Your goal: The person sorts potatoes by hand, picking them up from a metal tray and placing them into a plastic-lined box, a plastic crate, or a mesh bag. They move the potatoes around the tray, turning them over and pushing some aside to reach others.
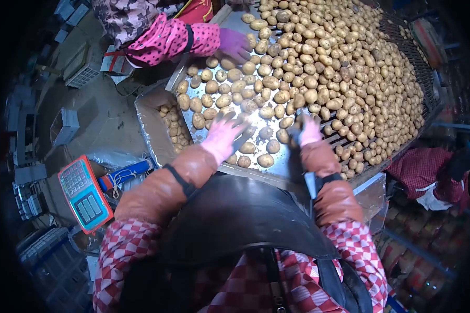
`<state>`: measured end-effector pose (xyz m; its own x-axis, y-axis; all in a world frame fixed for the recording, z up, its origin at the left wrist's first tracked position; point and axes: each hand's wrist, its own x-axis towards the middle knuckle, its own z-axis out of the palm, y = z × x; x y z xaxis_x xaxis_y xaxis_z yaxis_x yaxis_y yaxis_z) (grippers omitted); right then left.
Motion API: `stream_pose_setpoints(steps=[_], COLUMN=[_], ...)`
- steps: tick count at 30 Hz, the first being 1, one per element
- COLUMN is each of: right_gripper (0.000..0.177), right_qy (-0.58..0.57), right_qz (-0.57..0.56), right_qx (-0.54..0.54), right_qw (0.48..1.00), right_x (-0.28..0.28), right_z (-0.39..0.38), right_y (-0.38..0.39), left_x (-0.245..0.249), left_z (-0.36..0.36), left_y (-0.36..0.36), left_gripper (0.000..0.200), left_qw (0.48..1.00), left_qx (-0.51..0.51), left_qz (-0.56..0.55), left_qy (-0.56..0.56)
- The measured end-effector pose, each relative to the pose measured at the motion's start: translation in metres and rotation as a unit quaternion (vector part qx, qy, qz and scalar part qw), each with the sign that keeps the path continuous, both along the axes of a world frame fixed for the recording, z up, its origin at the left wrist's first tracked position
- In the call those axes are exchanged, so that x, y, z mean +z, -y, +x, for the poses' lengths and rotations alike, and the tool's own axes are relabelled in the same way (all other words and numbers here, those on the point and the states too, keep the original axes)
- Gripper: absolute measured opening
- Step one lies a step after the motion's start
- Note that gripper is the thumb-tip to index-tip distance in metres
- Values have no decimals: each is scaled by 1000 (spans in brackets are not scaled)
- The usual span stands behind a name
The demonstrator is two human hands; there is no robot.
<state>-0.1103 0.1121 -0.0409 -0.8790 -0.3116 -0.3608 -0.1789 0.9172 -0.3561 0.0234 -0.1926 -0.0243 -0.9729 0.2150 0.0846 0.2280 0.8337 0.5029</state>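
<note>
My left hand, in a pink glove with dark parts, lies over the left side of a metal sorting tray. Its fingers are spread above loose potatoes; I see nothing gripped. My right hand, in a similar pink and dark glove, is at the lower edge of the potato heap. Its fingers reach towards the potatoes and look parted, though the undersides are hidden. Between my hands, several potatoes rest on the shiny metal.
A cardboard box holding potatoes adjoins the tray's left edge. Across from me is another person's purple-gloved hand. A scale display with keypad stands at left. Dark slats lie beneath the heap; another person is at right.
</note>
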Motion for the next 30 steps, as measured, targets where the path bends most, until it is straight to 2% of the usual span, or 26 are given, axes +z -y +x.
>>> stream_pose_setpoints(steps=[1, 2, 4, 5, 6, 7, 8, 10, 12, 13, 14, 15, 16, 17, 18, 19, 20, 21, 22, 24, 26, 27, 28, 30], right_gripper=[75, 75, 72, 67, 58, 55, 53, 49, 48, 50, 52, 60, 67, 70, 73, 76, 78, 74, 68, 57, 49, 45, 45, 42], right_qy=[16, 34, 102, 115, 176, 144, 111, 138, -14, -138, -260, -252, -159, -189, -117, -2, 53, 104, 191, 213, 265, 213, 196, 172], right_qz=[-19, -38, -17, -74, -241, -246, -252, -373, -317, -262, -201, -116, -106, -2, 104, -102, -53, -58, -156, -192, -219, -303, -300, -331], right_qx=[-15, -32, 6, 6, -51, -95, -141, -374, -388, -360, -324, -337, -289, -139, -203, -238, -114, -44, -47, -63, -157, -165, -176, -204], right_qw=[1000, 998, 995, 991, 953, 954, 951, 838, 865, 884, 887, 900, 938, 972, 967, 966, 991, 992, 968, 956, 926, 914, 917, 905], right_x=[11, 17, 23, 22, 11, 4, 3, 27, 17, 2, -22, -10, 4, -24, 19, 29, 23, 23, 51, 39, 59, 33, 15, 25], right_z=[26, 45, 60, 64, 66, 67, 66, 56, 40, 35, 31, 25, 34, 44, 58, 64, 67, 79, 78, 79, 71, 72, 75, 69], right_y=[20, 30, 29, 18, 3, -19, -37, -69, -113, -132, -152, -134, -117, -111, -56, -38, -32, -31, -23, -29, -35, -41, -57, -52], left_x=[0, 10, 22, 18, 13, 8, 10, -6, 12, 4, 6, 12, 17, 36, 28, 28, 19, 15, -2, 11, 3, 1, 1, 11], left_z=[-20, -39, -67, -64, -57, -51, -39, -13, -5, -3, -8, -19, -33, -49, -75, -101, -125, -147, -166, -185, -183, -181, -185, -184], left_y=[-9, -18, -42, -42, -42, -42, -31, 2, 13, 10, 5, -3, -12, -32, -41, -53, -63, -69, -76, -88, -90, -91, -89, -80], left_gripper=[42, 50, 55, 55, 58, 60, 59, 49, 35, 33, 33, 32, 30, 26, 24, 24, 30, 30, 32, 34, 35, 36, 36, 36], left_qw=[999, 998, 990, 990, 994, 986, 991, 991, 998, 995, 995, 998, 995, 994, 996, 997, 999, 998, 991, 962, 956, 947, 947, 944], left_qx=[-1, 27, 136, 131, 29, -71, -121, -127, -12, 67, 66, 59, 51, 43, 0, -1, 19, 25, 43, 21, 46, 67, 59, 38], left_qz=[4, 49, -37, -43, -94, -141, -24, -34, -6, -18, -20, -27, -35, 0, 16, 12, -19, -59, -97, -213, -199, -187, -190, -206], left_qy=[34, 21, 30, 33, 40, 46, 57, 10, 67, 69, 70, -5, -81, -101, -91, -72, -44, 12, 83, 167, 210, 251, 251, 254])
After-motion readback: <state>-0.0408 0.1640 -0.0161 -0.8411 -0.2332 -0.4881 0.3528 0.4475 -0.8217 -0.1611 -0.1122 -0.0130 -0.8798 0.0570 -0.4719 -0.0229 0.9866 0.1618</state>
